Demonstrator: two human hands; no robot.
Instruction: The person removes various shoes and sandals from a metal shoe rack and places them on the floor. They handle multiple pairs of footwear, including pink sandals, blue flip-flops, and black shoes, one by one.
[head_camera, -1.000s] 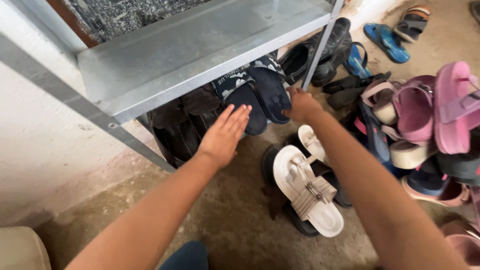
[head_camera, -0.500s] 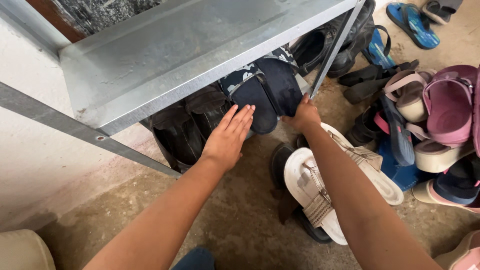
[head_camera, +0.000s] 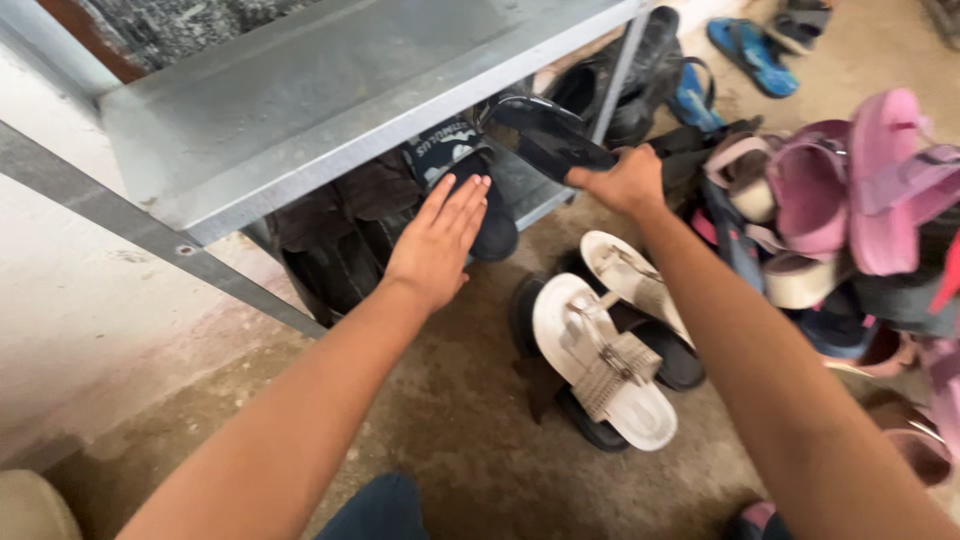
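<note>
two white sandals (head_camera: 610, 360) lie nearest on the floor; beyond them the left hand (head_camera: 438, 245) rests flat, fingers spread, on a dark slipper (head_camera: 478, 195) at the lower shelf's front edge, while the right hand (head_camera: 622, 182) grips its lifted mate (head_camera: 545, 135) under the metal shelf (head_camera: 330, 110); seemingly pulling the pair out, needing a firm hold

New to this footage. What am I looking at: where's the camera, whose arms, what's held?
There is one view, from a camera worn on a person's head, looking down at their own two bare arms; no machine is involved. The left hand lies flat, fingers straight, on a dark slipper under a grey metal shelf. The right hand grips a second dark slipper, tilted up near the shelf's leg. On the concrete floor below lie white sandals; pink sandals are piled at right, and blue ones lie farther off.
</note>
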